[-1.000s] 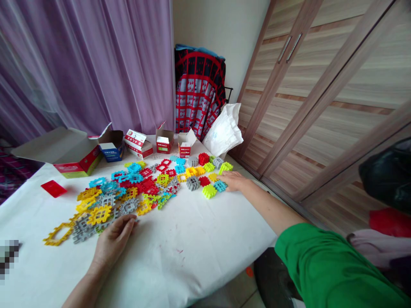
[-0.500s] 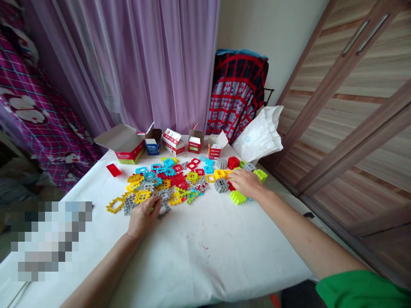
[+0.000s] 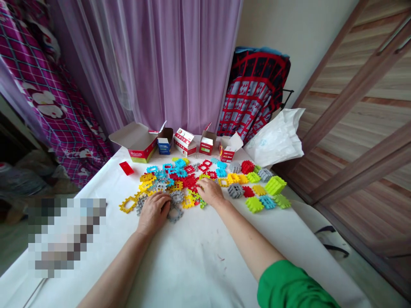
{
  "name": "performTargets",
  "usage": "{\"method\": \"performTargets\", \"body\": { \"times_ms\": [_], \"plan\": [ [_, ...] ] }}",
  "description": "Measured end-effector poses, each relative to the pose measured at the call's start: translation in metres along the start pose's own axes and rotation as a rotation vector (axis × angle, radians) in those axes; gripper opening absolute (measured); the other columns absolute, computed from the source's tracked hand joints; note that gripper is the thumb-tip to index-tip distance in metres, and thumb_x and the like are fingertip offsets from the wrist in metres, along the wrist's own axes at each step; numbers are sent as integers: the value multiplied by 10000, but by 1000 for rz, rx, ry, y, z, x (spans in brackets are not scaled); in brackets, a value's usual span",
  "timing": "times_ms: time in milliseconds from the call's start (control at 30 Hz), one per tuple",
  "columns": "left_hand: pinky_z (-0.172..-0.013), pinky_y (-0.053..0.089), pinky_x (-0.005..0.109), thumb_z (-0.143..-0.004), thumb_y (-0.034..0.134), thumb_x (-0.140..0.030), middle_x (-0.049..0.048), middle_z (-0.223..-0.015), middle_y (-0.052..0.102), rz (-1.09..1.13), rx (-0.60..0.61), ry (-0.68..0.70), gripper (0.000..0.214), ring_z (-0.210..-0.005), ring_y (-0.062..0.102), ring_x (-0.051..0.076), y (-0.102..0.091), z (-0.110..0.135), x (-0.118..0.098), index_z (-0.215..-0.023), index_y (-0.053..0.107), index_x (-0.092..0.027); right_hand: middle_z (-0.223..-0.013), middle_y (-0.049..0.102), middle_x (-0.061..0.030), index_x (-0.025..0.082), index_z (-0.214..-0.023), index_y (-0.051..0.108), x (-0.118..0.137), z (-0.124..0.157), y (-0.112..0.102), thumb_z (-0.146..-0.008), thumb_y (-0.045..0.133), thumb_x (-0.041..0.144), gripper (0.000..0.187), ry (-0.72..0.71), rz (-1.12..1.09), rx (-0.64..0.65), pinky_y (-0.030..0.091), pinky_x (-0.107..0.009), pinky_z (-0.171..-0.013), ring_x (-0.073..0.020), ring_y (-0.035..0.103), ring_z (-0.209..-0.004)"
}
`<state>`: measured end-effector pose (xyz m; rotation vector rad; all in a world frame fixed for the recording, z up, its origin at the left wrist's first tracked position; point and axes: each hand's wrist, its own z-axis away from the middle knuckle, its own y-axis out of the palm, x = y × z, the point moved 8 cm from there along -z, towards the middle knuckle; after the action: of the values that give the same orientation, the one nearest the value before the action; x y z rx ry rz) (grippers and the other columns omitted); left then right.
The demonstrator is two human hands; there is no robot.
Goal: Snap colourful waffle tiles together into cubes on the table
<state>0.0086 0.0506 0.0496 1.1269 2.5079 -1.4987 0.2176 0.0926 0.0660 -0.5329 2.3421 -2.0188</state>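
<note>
My left hand (image 3: 154, 213) rests at the near left of a pile of plastic interlocking building pieces, over some grey pieces (image 3: 176, 196). Its fingers are bent and slightly apart, with a grey ring-shaped piece (image 3: 175, 214) beside the thumb. My right hand (image 3: 210, 191) reaches into the pile's right side, its fingertips apart, next to red pieces (image 3: 189, 182) and yellow-green pieces (image 3: 194, 195). What lies under its fingers is partly hidden. To its right sit a grey cube (image 3: 235, 191), a yellow-green block (image 3: 275, 185) and a blue piece (image 3: 267, 202).
Opened small cartons, among them a blue box (image 3: 165, 145) and a large red box (image 3: 144, 152), line the table's back. A red lid-like piece (image 3: 126, 168) lies left. A white bag (image 3: 276, 137) stands back right. Wooden wardrobe doors (image 3: 362, 128) rise beyond the table.
My right hand has moved left from the blocks at the right into the pile, uncovering pieces there. My left hand's fingers have loosened from a pinch. The view has shifted slightly.
</note>
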Motion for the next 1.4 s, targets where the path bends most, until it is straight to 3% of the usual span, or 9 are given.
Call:
{"method": "performTargets", "body": {
  "times_ms": [200, 400, 600, 667, 833, 933, 1100, 1233, 1400],
  "plan": [
    [-945, 504, 427, -933, 489, -339, 64, -1030, 764, 17, 21, -18, 274, -1063, 652, 255, -1, -1, 1, -940, 743, -236, -1130, 718, -67, 245, -1140, 675, -15, -25, 13, -850, 669, 443, 351, 220, 5, 102, 498, -342, -870, -242, 653, -1048],
    [-966, 499, 435, -934, 484, -347, 63, -1042, 763, 38, 39, -23, 280, -1079, 649, 257, 2, -1, 4, -941, 742, -238, -1111, 737, -25, 274, -1100, 693, -13, -30, 19, -809, 721, 340, 300, 248, -115, 148, 491, -331, -899, -224, 658, -1063],
    [-976, 491, 459, -932, 474, -364, 63, -1031, 766, 41, 44, -21, 299, -1098, 641, 278, 5, -1, 8, -953, 741, -233, -1026, 756, 21, 289, -1071, 714, -16, -32, 10, -827, 693, 293, 245, 300, -209, 146, 528, -275, -798, -185, 691, -948],
    [-975, 490, 456, -935, 470, -372, 62, -1024, 767, 39, 47, -19, 305, -1092, 644, 278, 5, -1, 8, -958, 740, -233, -1012, 755, 31, 299, -1084, 713, -20, -33, 1, -865, 637, 265, 234, 315, -231, 102, 531, -269, -794, -176, 689, -938],
    [-957, 501, 443, -929, 484, -368, 60, -1032, 766, 32, 33, -15, 289, -1084, 648, 270, 5, 0, 8, -948, 741, -236, -1153, 704, -47, 259, -1080, 724, -16, -24, -33, -884, 582, 205, 247, 215, -126, -207, 492, -322, -940, -216, 634, -1083],
    [-951, 507, 436, -939, 478, -352, 49, -1041, 766, 11, 32, 1, 283, -1078, 650, 260, 5, 0, 6, -945, 736, -235, -1079, 728, -44, 260, -1030, 742, -13, -14, -27, -855, 632, 231, 209, 74, -169, -196, 495, -304, -909, -204, 658, -1002],
    [-946, 512, 426, -943, 486, -353, 39, -1042, 766, -1, 28, 13, 270, -1070, 651, 248, 3, 0, 4, -942, 731, -240, -977, 762, -28, 254, -1027, 743, -62, 5, -25, -921, 511, 259, 255, 275, -277, -323, 511, -282, -807, -184, 687, -875],
    [-948, 512, 425, -942, 485, -354, 39, -1038, 765, 17, 33, 1, 272, -1067, 653, 245, 3, -1, 3, -937, 735, -246, -1033, 755, -36, 251, -990, 746, -62, 5, -9, -854, 618, 238, 187, 204, -226, -166, 502, -306, -879, -196, 681, -957],
    [-937, 515, 433, -946, 475, -371, 41, -1035, 766, 4, 40, 10, 292, -1065, 653, 253, 3, -2, 3, -936, 737, -241, -1256, 680, -54, 244, -1135, 705, -32, 7, 5, -766, 737, 232, 371, -17, -202, -25, 419, -381, -1050, -222, 585, -1185]
  ]
}}
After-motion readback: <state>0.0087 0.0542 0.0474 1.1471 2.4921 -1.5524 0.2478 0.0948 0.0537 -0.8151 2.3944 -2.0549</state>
